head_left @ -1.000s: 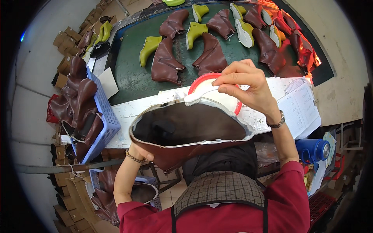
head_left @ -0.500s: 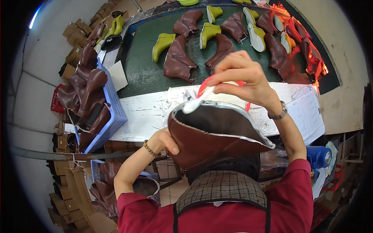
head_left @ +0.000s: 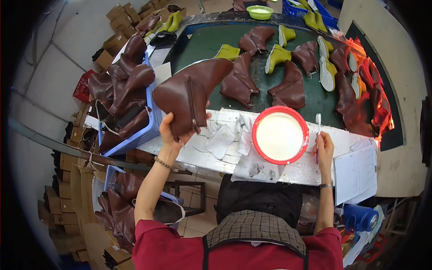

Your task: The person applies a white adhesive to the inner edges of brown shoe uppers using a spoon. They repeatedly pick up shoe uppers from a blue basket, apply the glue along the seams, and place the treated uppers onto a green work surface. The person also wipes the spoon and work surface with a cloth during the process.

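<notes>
Nearest you on the right, a blue flask (head_left: 360, 219) sits below the bench, and papers (head_left: 354, 173) lie at the right end of the white bench (head_left: 344, 140). Your right hand (head_left: 324, 147) has its fingers pinched shut around the slim handle of a brush (head_left: 318, 119), its white head pointing to the far side. Just left of it stands a red tub (head_left: 255, 137) of white liquid, with crumpled cloths (head_left: 221, 141) beside it. Your left hand (head_left: 173, 134) grips a brown boot (head_left: 189, 92), the fingers part-open around it and mostly hidden behind; the boot is up over the bench's left side, near the blue basket (head_left: 156, 118). Farther off, more brown boots and yellow-green shoes (head_left: 277, 58) rest on a dark green surface (head_left: 198, 47).
</notes>
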### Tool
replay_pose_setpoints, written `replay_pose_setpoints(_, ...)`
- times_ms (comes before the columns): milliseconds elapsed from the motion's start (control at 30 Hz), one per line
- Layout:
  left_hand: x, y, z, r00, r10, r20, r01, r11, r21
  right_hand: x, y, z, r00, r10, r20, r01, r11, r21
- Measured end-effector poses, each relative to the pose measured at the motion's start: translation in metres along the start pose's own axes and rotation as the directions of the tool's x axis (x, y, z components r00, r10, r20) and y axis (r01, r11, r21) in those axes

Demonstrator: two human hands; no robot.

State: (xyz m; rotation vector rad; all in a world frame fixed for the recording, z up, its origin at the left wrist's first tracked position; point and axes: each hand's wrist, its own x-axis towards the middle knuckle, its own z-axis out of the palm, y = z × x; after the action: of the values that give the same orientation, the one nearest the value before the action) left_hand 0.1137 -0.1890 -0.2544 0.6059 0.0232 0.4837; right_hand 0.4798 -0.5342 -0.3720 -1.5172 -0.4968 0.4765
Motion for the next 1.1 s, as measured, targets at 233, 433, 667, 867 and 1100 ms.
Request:
replay_pose_setpoints(233,0.081,0.026,-0.077,0.968,0.150,-0.202,-0.170,0.982,-0.085,-0.010,0.032,0.008,0.995,-0.058,-0.087,0.046,0.990,-0.131)
replay_pose_setpoints(433,0.207,0.064,-0.183,0.823,0.306,-0.479,-0.312,0.948,0.069,-0.015,0.025,0.010,0.990,-0.041,-0.136,0.026,0.994,-0.106)
replay_pose_setpoints(667,0.294,0.093,-0.295,0.672,0.435,-0.600,-0.162,0.876,0.454,-0.011,0.023,0.014,0.993,0.034,-0.113,-0.043,0.996,-0.083)
replay_pose_setpoints(867,0.270,0.027,-0.215,0.800,0.598,0.055,0.243,-0.406,0.881,-0.025,0.016,0.003,0.985,0.061,-0.159,-0.092,0.976,-0.195)
replay_pose_setpoints(1100,0.164,-0.017,-0.135,0.970,-0.028,0.242,-0.241,-0.254,0.937,-0.013,0.024,0.005,0.993,0.026,-0.119,-0.044,0.988,-0.150)
